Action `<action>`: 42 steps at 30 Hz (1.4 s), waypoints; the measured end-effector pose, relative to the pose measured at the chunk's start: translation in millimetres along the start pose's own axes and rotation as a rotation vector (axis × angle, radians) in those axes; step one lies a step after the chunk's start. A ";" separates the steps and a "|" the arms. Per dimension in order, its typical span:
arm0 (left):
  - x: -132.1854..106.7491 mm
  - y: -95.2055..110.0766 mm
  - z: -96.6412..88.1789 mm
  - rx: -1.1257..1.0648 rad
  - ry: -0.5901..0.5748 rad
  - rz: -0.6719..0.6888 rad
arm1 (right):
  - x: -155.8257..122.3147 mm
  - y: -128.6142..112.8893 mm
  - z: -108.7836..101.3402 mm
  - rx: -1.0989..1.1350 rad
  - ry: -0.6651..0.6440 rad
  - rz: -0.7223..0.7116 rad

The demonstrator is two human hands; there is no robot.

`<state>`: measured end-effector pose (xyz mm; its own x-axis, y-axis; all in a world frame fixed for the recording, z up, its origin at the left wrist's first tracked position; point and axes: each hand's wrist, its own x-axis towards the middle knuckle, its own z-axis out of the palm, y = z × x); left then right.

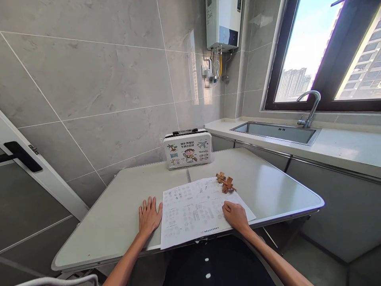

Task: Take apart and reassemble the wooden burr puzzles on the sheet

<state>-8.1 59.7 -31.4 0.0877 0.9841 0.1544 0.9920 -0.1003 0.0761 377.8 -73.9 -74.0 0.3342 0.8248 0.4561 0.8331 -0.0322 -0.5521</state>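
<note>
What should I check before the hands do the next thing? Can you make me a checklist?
1. Left hand free: ok, spread flat on the table beside the paper.
2. Right hand empty: cannot tell, it is curled into a fist at the paper's right side.
3. Paper well back from the table's near edge: not ok, its near left corner reaches it.
4. Wooden puzzles close by: ok, probably easy to reach, just beyond the right hand.
5. Case standing upright: ok, at the back.
</note>
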 end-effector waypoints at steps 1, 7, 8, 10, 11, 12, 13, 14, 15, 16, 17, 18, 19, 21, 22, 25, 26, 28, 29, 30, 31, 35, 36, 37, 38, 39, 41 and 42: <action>0.6 0.6 -0.4 0.004 -0.004 -0.003 | -0.1 0.1 -0.2 0.004 -0.001 0.001; 1.5 5.0 -3.8 0.026 -0.043 -0.029 | -0.5 1.1 -0.7 0.023 0.000 0.004; 1.4 5.6 -4.2 0.030 -0.044 -0.029 | -0.6 1.3 -0.8 0.026 0.000 0.006; 1.3 6.7 -4.6 0.038 -0.044 -0.025 | -0.7 1.6 -1.3 0.031 0.000 0.012; 1.3 7.1 -4.6 0.041 -0.043 -0.024 | -0.7 1.8 -1.6 0.033 0.000 0.015; 1.3 7.4 -4.6 0.043 -0.041 -0.023 | -0.7 2.0 -2.0 0.035 -0.002 0.018; 1.3 7.7 -4.5 0.044 -0.039 -0.024 | -0.7 2.1 -2.4 0.037 -0.004 0.021; 1.3 8.0 -4.5 0.043 -0.036 -0.023 | -0.7 2.1 -3.0 0.039 -0.006 0.023; 1.3 8.3 -4.4 0.042 -0.033 -0.023 | -0.6 2.1 -3.6 0.040 -0.008 0.026; 1.2 8.6 -4.3 0.042 -0.030 -0.021 | -0.6 2.1 -4.2 0.041 -0.011 0.028; 1.1 8.9 -4.3 0.043 -0.028 -0.019 | -0.6 2.0 -4.9 0.042 -0.013 0.030; 1.0 9.3 -4.3 0.046 -0.028 -0.018 | -0.6 1.8 -5.6 0.042 -0.014 0.032; 0.8 9.6 -4.4 0.048 -0.028 -0.018 | -0.6 1.6 -6.3 0.043 -0.016 0.032; 0.7 10.4 -4.6 0.046 -0.029 -0.020 | -0.7 1.0 -7.5 0.044 -0.017 0.031; 0.7 10.7 -4.7 0.040 -0.029 -0.023 | -0.7 0.8 -7.9 0.044 -0.016 0.031; 0.9 11.3 -5.1 0.026 -0.031 -0.025 | -0.8 0.2 -8.8 0.041 -0.012 0.030; 1.0 11.5 -5.3 0.027 -0.033 -0.024 | -0.7 0.1 -8.9 0.041 -0.011 0.029; 0.9 12.0 -5.9 0.035 -0.038 -0.023 | -0.5 -0.1 -9.0 0.040 -0.009 0.024; 0.8 12.3 -6.3 0.039 -0.041 -0.025 | -0.4 -0.2 -9.0 0.041 -0.009 0.021; 0.7 12.6 -6.7 0.042 -0.045 -0.027 | -0.2 -0.3 -9.1 0.042 -0.008 0.019; 0.5 13.0 -7.2 0.045 -0.047 -0.029 | -0.2 -0.4 -9.2 0.043 -0.006 0.017; -0.1 14.1 -8.9 0.041 -0.057 -0.029 | -0.4 -1.0 -9.9 0.050 -0.002 0.017; -0.1 14.2 -9.2 0.039 -0.060 -0.029 | -0.5 -1.0 -10.1 0.051 -0.002 0.018; -0.1 14.2 -9.3 0.037 -0.062 -0.030 | -0.6 -1.1 -10.4 0.052 -0.001 0.018; 0.0 14.1 -9.4 0.037 -0.064 -0.031 | -0.6 -1.1 -10.8 0.052 -0.001 0.019; 0.1 14.0 -9.4 0.039 -0.064 -0.030 | -0.6 -1.1 -11.2 0.052 0.000 0.019; 0.3 14.0 -9.1 0.042 -0.059 -0.024 | -0.5 -1.2 -12.0 0.050 0.000 0.020; 0.4 14.0 -8.9 0.044 -0.057 -0.021 | -0.3 -1.4 -12.5 0.047 0.000 0.020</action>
<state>5.0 57.4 -21.5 0.0706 0.9927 0.0973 0.9966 -0.0744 0.0355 382.1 -81.1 -64.7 0.3505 0.8242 0.4448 0.8046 -0.0219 -0.5934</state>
